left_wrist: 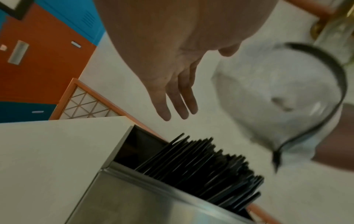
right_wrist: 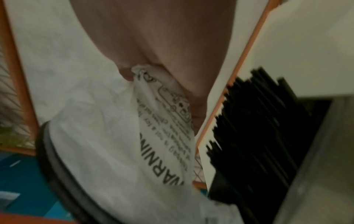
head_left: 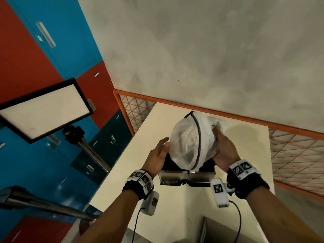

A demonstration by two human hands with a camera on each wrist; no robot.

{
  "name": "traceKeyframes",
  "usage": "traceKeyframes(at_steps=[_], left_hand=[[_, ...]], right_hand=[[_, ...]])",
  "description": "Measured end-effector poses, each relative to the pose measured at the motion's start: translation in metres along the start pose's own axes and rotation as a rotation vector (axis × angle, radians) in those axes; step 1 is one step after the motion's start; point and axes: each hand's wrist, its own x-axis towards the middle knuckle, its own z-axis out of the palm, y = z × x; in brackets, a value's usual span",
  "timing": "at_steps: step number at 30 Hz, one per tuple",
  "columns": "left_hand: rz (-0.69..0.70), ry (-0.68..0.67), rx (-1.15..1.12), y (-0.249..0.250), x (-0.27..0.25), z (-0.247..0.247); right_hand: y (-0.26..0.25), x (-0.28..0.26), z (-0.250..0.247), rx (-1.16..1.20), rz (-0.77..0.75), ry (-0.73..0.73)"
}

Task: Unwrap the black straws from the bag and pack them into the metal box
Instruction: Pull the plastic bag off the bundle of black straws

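Where the crumpled white translucent plastic bag [right_wrist: 107,136] is bunched in the right hand [head_left: 223,149], large black letters reading "WARNIN", cut off by a fold, can be read in the right wrist view; the smaller lines beneath are too blurred to make out. A dark band is seen curving round the bag. The bag is held just above the open rectangular metal box [head_left: 187,178] on the cream bench [head_left: 133,165]. The thin black straws [left_wrist: 206,165] are packed in the box, their long axes parallel, ends jutting past its rim. The left hand [head_left: 157,155] is held beside the bag, fingers [left_wrist: 172,103] straight and released.
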Motion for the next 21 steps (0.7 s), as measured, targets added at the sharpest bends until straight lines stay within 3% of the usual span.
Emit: traceKeyframes(at_steps=[2, 6, 9, 12, 15, 18, 21], left_hand=[[0.005, 0.029, -0.089, 0.004, -0.010, -0.009], [-0.026, 0.142, 0.063, 0.004, -0.033, -0.036], [-0.085, 0.268, 0.163, -0.016, -0.044, -0.065], [-0.208, 0.378, 0.246, -0.054, -0.064, -0.102], [-0.367, 0.404, 0.352, -0.094, -0.086, -0.130], [-0.543, 0.364, 0.414, -0.130, -0.104, -0.145], [-0.661, 0.417, 0.404, -0.152, -0.116, -0.150]], right_hand=[[0.027, -0.001, 0.016, 0.015, 0.077, -0.044], [0.078, -0.003, 0.049, -0.114, 0.253, -0.178], [0.103, -0.007, 0.070, -0.225, 0.237, -0.102], [0.131, -0.011, 0.089, -0.328, 0.210, -0.045], [0.167, -0.012, 0.104, -0.470, 0.206, -0.050], [0.200, -0.020, 0.118, -0.501, 0.262, -0.171], [0.224, -0.027, 0.128, -0.558, 0.322, -0.340]])
